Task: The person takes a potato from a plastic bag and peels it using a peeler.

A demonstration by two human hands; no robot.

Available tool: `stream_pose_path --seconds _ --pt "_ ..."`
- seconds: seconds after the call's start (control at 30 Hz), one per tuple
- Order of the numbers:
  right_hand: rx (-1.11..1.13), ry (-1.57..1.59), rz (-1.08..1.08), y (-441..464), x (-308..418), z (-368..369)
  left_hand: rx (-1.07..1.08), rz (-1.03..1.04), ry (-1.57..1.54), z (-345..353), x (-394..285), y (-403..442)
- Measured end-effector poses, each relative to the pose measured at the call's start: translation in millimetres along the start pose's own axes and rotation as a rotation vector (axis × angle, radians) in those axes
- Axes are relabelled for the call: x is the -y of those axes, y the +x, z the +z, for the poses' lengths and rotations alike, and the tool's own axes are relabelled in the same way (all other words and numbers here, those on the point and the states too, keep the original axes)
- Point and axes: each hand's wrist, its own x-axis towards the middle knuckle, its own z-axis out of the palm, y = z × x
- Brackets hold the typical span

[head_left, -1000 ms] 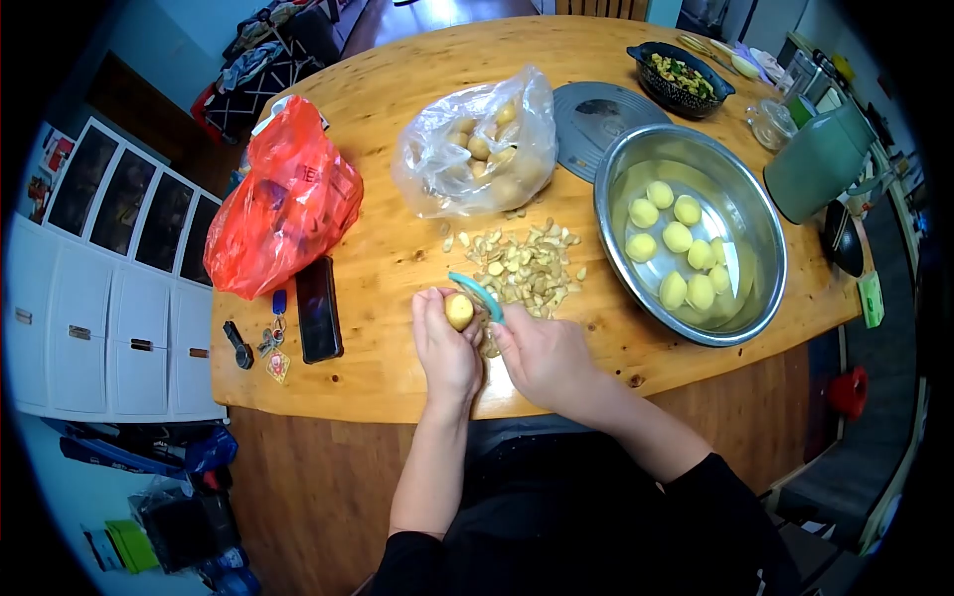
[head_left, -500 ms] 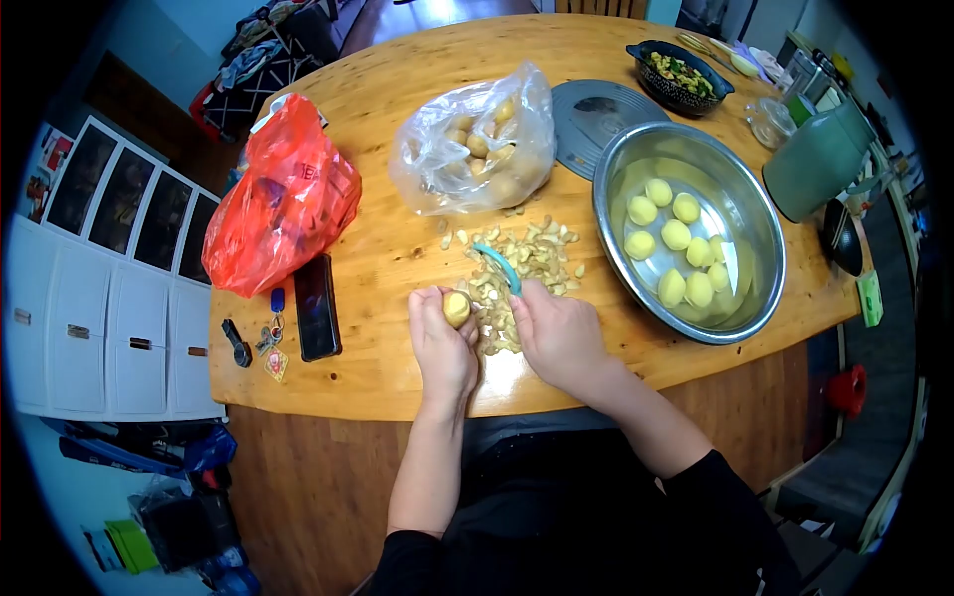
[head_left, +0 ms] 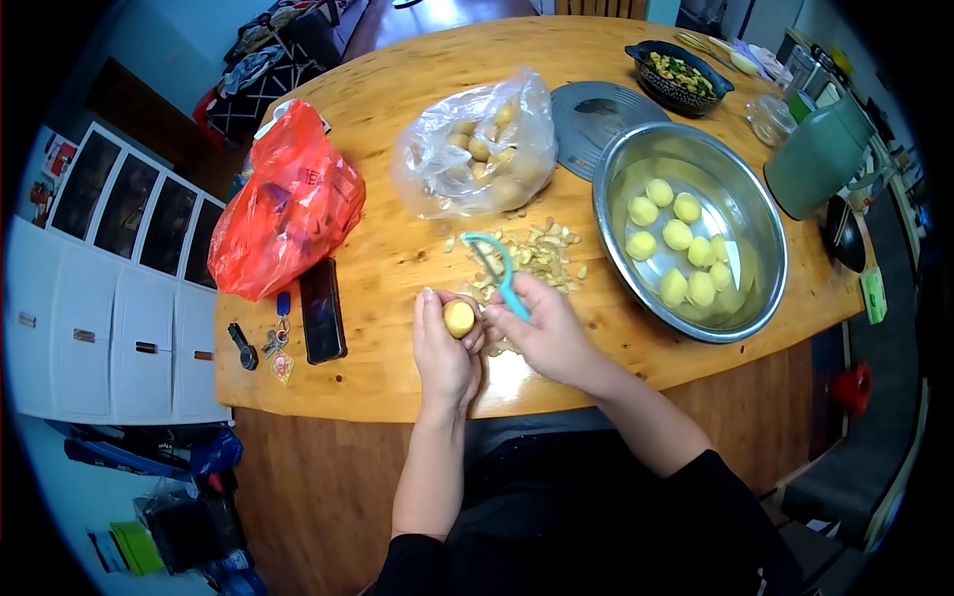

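Observation:
My left hand [head_left: 445, 356] is wrapped round a potato [head_left: 459, 318], whose upper end shows pale, peeled flesh. In my right hand [head_left: 545, 333] is a turquoise peeler [head_left: 508, 283], its head tipped up and apart from the potato. The fingers of both hands are close together. Below and beyond them a pile of potato peelings [head_left: 542, 254] lies on the wooden table [head_left: 397, 392]. To the right stands a large steel basin [head_left: 606, 233] with several peeled potatoes [head_left: 677, 235] in water. A clear plastic bag [head_left: 422, 169] of unpeeled potatoes sits behind the peelings.
At left are a red plastic bag [head_left: 288, 214], a black phone [head_left: 322, 310], keys [head_left: 282, 328] and a watch [head_left: 241, 347]. A grey round mat [head_left: 581, 129] lies behind the basin. A dish of food [head_left: 681, 74] and a green jug [head_left: 820, 159] stand at the far right.
The peeler has swung more upright and come nearer my body, with my right hand closer to the left. The potato has turned so its peeled end faces up more.

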Motion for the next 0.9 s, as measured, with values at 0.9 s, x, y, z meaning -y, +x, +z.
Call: stream_pose_path --seconds 0.9 --pt "-0.08 -0.808 -0.186 -7 10 -25 -0.108 0.097 0.027 19 4 9"
